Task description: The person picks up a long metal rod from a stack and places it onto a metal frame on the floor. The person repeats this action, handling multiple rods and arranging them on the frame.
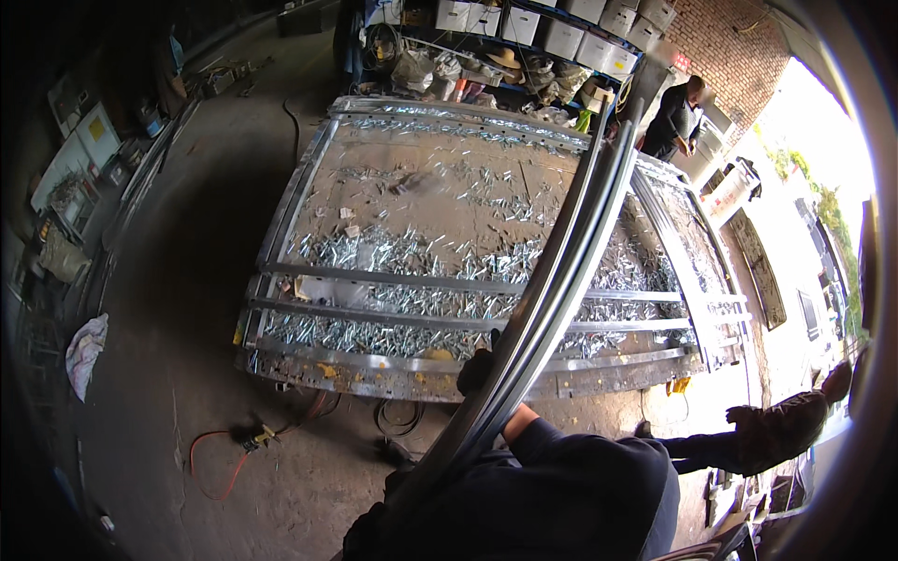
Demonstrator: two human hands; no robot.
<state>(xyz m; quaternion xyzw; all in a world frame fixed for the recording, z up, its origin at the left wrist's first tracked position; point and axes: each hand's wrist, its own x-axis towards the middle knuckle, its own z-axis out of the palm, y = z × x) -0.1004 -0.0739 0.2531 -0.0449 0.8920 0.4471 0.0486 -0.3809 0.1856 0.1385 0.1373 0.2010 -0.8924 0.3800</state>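
Long shiny metal profiles point(561, 271), several lying together as a bundle, slant from my body at the lower middle up to the far right. My right arm point(538, 439) in a dark sleeve passes under them at bare wrist height. My right hand point(477, 371), in a dark glove, shows on their left side with the fingers curled round the bundle's underside. Along the bundle's near end at the lower left is a dark shape; my left hand seems to be there, but its fingers cannot be made out. Beneath the profiles stands a large metal-edged work table point(421, 379).
Many small shiny metal pieces point(374, 252) litter the table, with metal rails point(393, 279) across it. One person point(675, 122) stands at the far right, another point(772, 432) at the near right. A loaded shelf point(524, 70) stands behind. An orange cord point(220, 486) lies on the floor.
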